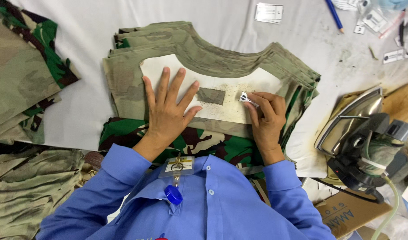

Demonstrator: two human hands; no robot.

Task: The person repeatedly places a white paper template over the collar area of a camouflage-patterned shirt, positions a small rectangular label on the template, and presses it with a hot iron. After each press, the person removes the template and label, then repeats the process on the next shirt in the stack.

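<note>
Left hand [167, 109] flat, fingers spread, pressing on white template [213, 91] atop stack of camo fabric pieces [168, 49], mid bench [79, 26]. Right hand [267, 118] closed, pinching small white chalk piece [247, 99] at template's right side, just right of rectangular cutout [211, 96]. Stack edges fan out at right. Bare white bench left of stack and far of it. More camo fabric [21, 75] at left edge. Iron [359, 133] on its stand, right, well apart from hands. Small white labels [268, 12] and blue pencil [334, 15] far right. Brown cardboard box [346, 213] near right. Blue sleeves, clear badge holder [177, 166] on chest.
</note>
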